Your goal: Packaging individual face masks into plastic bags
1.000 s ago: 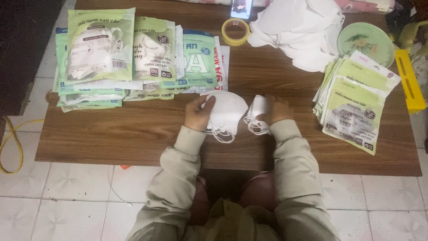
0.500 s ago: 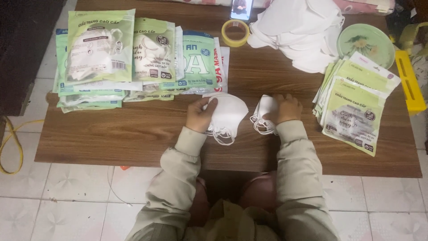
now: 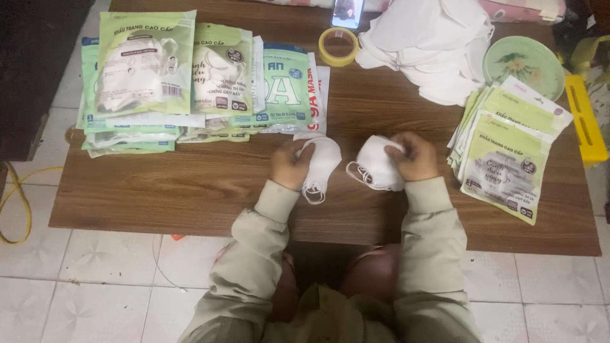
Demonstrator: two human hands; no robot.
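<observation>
Brown wood-grain desk (image 3: pixel 190 190) on a pale tiled floor (image 3: pixel 95 279), seen from above. Person seated at the near edge, both arms in beige sleeves (image 3: pixel 254 254) reaching onto it.

Far left of the desk: big overlapping stack of filled green-and-white mask packets (image 3: pixel 146 70), spread toward the middle. Far right-centre: loose heap of white masks (image 3: pixel 438 44). Right edge: fanned stack of flat empty green packets (image 3: pixel 508 152), lying just beside the right hand. Behind those, a round green plate (image 3: pixel 524 63) with a flower pattern. Yellow plastic piece (image 3: pixel 584 121) at the far right edge of the desk. Roll of yellow tape (image 3: pixel 338 46) lying flat at the back centre, a phone (image 3: pixel 347 11) just behind it. Yellow cord (image 3: pixel 16 203) on the floor at left.

Middle of the desk, near edge: left hand (image 3: pixel 289 166), fingers curled shut round one folded white mask (image 3: pixel 321 166), ear loops hanging below toward the desk edge. Right hand (image 3: pixel 413 155), fingers closed on a second white mask (image 3: pixel 376 166), bunched up, loops trailing out to its left. The two masks are near each other but apart, a strip of bare desk between them. Both low over the desk; cannot tell if they touch it.
</observation>
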